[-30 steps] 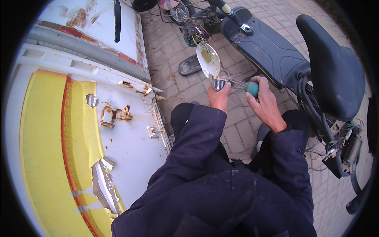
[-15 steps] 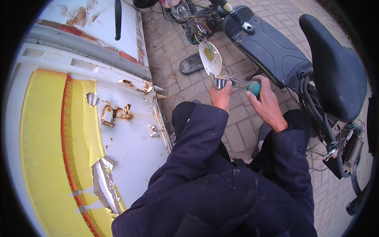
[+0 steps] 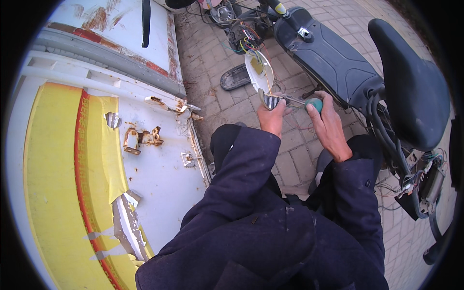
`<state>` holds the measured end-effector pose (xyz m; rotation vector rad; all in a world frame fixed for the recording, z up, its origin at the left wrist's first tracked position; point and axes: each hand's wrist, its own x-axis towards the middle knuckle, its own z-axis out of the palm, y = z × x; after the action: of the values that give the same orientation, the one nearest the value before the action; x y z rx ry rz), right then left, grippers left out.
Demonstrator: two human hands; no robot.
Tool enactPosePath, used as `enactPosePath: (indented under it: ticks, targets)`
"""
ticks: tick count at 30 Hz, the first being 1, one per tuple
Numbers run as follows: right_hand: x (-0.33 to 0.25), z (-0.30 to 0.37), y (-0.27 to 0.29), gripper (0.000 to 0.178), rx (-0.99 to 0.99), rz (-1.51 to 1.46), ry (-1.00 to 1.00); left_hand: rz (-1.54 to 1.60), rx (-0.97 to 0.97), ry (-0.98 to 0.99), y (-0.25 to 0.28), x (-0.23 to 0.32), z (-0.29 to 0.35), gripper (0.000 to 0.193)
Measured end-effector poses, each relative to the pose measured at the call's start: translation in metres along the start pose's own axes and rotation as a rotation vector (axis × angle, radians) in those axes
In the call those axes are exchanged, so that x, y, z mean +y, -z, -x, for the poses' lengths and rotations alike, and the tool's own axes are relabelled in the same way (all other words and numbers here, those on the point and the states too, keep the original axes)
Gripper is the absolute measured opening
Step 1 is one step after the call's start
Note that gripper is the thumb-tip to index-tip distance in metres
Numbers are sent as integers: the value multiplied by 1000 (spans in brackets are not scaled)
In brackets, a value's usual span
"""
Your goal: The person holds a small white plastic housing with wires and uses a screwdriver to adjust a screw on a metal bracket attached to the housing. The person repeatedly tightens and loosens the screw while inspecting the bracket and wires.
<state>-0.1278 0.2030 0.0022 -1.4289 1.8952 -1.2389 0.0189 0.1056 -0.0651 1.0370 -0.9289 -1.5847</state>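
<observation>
My left hand (image 3: 271,119) grips a small silver metal part with ridges (image 3: 270,102), its fingers closed around the lower end. From the right, my right hand (image 3: 330,126) is wrapped around the rounded green handle of a screwdriver (image 3: 315,103). The shaft runs left toward the silver part, and its tip lies at or close to that part; exact contact is hard to make out. Just beyond my left hand is an open white oval shell (image 3: 268,72) with a yellowish patch inside. Thin coloured wires (image 3: 250,42) run from it to the scooter's front.
An electric scooter with a dark footboard (image 3: 333,53) and black saddle (image 3: 411,87) stands to the right, wiring exposed at its rear. A dark oval cover (image 3: 235,77) lies on the paving bricks (image 3: 208,63). At left is a white metal panel (image 3: 164,208) with rusty latches and yellow sheeting (image 3: 53,183).
My right hand has turned slightly on the screwdriver handle, and the fingers cover more of it. Hands and silver part stay in nearly the same place.
</observation>
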Motion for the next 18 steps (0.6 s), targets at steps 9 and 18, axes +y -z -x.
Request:
enactPosePath:
  ticks: [9,18]
  targets:
    - [0,-2,0,47,21,21,169,13,6,8,-1,3,1,28]
    - [6,-1,0,50,-49,24,-9,-15,19,1,-2,4,2,28]
